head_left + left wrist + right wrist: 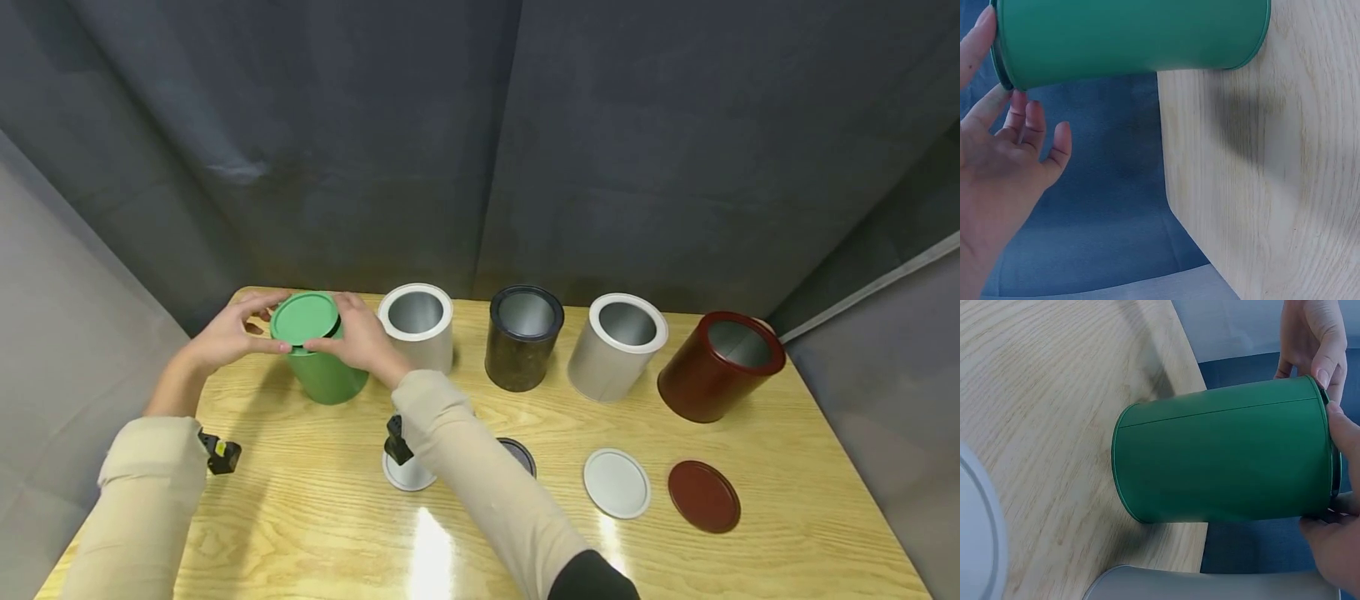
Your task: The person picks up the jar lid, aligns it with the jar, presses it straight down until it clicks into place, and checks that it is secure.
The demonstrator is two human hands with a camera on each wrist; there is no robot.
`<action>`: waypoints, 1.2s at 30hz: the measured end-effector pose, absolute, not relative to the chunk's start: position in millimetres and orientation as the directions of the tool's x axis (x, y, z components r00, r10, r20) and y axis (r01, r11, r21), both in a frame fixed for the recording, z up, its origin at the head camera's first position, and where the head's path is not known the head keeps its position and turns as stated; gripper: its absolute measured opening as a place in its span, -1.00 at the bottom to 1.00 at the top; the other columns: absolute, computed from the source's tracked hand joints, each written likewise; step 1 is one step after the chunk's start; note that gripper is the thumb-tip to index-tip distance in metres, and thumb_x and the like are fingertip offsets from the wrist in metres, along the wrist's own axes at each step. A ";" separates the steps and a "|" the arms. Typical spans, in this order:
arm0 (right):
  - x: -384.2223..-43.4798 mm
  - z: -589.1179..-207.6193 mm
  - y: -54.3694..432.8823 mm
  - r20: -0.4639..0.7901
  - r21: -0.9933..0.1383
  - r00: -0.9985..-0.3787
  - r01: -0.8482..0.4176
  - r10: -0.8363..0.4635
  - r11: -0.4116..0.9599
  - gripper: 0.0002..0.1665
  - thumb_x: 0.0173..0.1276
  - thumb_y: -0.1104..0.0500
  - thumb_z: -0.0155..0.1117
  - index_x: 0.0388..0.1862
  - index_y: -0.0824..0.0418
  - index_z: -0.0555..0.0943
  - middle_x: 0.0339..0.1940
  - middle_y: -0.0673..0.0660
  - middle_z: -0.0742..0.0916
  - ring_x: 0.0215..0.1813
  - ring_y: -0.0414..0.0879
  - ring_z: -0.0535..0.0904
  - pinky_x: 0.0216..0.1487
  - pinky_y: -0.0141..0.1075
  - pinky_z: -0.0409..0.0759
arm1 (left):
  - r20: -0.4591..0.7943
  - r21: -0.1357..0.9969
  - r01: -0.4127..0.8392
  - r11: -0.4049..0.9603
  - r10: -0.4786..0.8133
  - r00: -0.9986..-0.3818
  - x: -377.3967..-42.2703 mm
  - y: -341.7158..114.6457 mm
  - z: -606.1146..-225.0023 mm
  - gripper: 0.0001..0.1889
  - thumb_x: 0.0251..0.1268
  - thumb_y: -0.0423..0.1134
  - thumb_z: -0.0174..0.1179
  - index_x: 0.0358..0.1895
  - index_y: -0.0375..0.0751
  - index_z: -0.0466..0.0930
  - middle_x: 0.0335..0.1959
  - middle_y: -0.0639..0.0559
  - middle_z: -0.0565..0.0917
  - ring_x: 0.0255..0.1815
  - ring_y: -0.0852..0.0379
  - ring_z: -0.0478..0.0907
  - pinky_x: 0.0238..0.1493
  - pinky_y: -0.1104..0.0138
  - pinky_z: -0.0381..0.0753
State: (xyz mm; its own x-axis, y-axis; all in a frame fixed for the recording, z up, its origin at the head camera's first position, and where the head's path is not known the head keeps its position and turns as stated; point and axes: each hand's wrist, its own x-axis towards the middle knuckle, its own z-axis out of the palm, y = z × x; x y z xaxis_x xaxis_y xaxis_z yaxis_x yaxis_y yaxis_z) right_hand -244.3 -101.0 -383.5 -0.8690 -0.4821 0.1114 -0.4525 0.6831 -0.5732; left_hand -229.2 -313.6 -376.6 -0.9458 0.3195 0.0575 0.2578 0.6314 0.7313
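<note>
A green lid [304, 317] lies over the mouth of a green can [330, 379] at the table's far left. A dark gap shows between lid and rim, along the front and right. From the left side, my left hand [232, 333] holds the lid's edge between thumb and fingers. My right hand [363, 333] grips the opposite edge, its thumb at the front close to the left thumb. The right wrist view shows the can's wall [1222, 456] upright on the table, with both thumbs at its rim. Its far side is hidden.
Right of the green can stand open cans in a row: white [442, 346], black [517, 358], white [603, 367] and dark red [690, 379]. Nearer lie a white lid [405, 477], a partly covered black lid [521, 458], another white lid [617, 483] and a red lid [703, 497].
</note>
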 end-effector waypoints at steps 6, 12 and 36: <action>-242.7 -387.1 -100.5 0.101 -0.593 -0.879 -0.430 -0.466 0.681 -0.01 0.11 -0.21 0.28 0.36 0.29 0.18 0.33 0.19 0.32 0.29 -0.04 0.29 0.19 -0.30 0.30 | -0.009 0.785 0.206 0.585 0.343 -0.939 -231.3 -315.8 -378.6 -0.20 0.02 -0.35 0.32 0.35 -0.35 0.11 0.28 -0.27 0.11 0.19 -0.22 0.13 -0.16 0.43 0.39; -240.4 -391.1 -101.6 0.107 -0.589 -0.884 -0.425 -0.456 0.687 -0.09 0.12 -0.20 0.28 0.33 0.23 0.25 0.29 0.17 0.38 0.25 -0.06 0.34 0.17 -0.31 0.32 | -0.014 0.851 0.171 0.497 0.348 -0.937 -229.0 -315.4 -382.6 -0.20 0.02 -0.44 0.29 0.35 -0.39 0.08 0.29 -0.26 0.16 0.15 -0.07 0.19 -0.21 0.49 0.45; -230.9 -400.6 -104.0 0.104 -0.644 -0.910 -0.369 -0.401 0.670 -0.11 0.20 -0.20 0.17 0.40 0.17 0.15 0.31 0.17 0.35 0.28 -0.03 0.30 0.20 -0.26 0.28 | 0.021 0.861 0.159 0.484 0.277 -0.961 -218.2 -307.5 -388.2 -0.30 0.17 -0.32 0.21 0.35 -0.33 0.09 0.28 -0.24 0.19 0.07 -0.07 0.29 -0.22 0.48 0.48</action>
State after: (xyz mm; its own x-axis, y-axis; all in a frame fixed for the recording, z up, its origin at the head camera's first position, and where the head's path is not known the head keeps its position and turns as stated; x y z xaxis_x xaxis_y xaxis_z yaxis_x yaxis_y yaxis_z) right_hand -230.9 -104.0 -400.6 -0.9099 -0.4015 0.1041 -0.3692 0.6697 -0.6443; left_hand -218.2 -307.5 -388.2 -0.9605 0.2773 0.0210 0.1586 0.4841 0.8605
